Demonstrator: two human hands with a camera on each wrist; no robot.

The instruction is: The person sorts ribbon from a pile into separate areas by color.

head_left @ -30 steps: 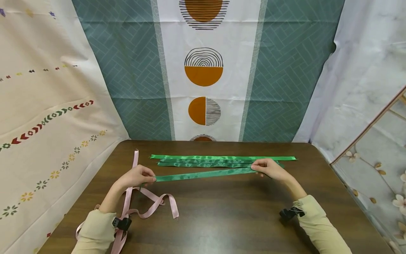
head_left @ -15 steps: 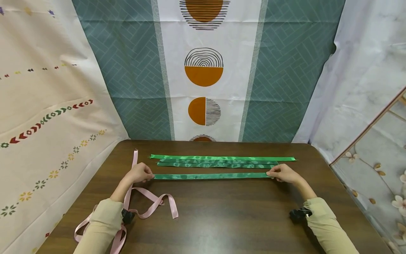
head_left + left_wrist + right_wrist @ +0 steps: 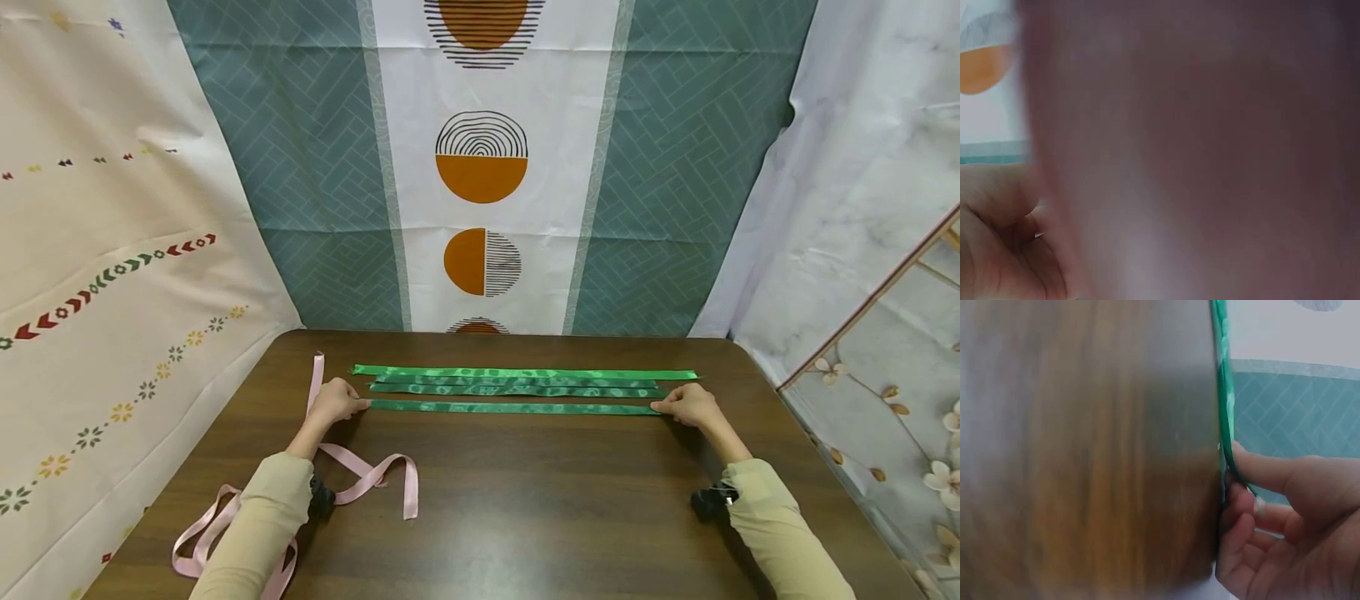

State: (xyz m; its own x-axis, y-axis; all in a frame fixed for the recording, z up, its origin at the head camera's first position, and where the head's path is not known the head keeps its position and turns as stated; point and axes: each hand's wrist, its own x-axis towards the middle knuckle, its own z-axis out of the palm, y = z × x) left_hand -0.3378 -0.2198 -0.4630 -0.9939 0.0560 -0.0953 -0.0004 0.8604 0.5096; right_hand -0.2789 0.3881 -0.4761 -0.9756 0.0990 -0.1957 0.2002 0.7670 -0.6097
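A dark green ribbon stretches straight between both hands, close over the table and just in front of the other green ribbons. My left hand pinches its left end. At the opposite end, my right hand pinches it between thumb and fingers; the right wrist view shows the ribbon's tip curling past the thumb. Behind it lie a bright green ribbon and darker green ribbons, laid side by side. The left wrist view is mostly blocked by a blurred pinkish surface, with part of the left hand at lower left.
A long pink ribbon lies in loose loops at the table's left, partly under the left forearm. Patterned cloths hang behind and at both sides of the brown table.
Both hands have drawn the dark green ribbon taut and level, the right hand moving outward. The ribbon has then shifted away from me, closer to the other green ribbons.
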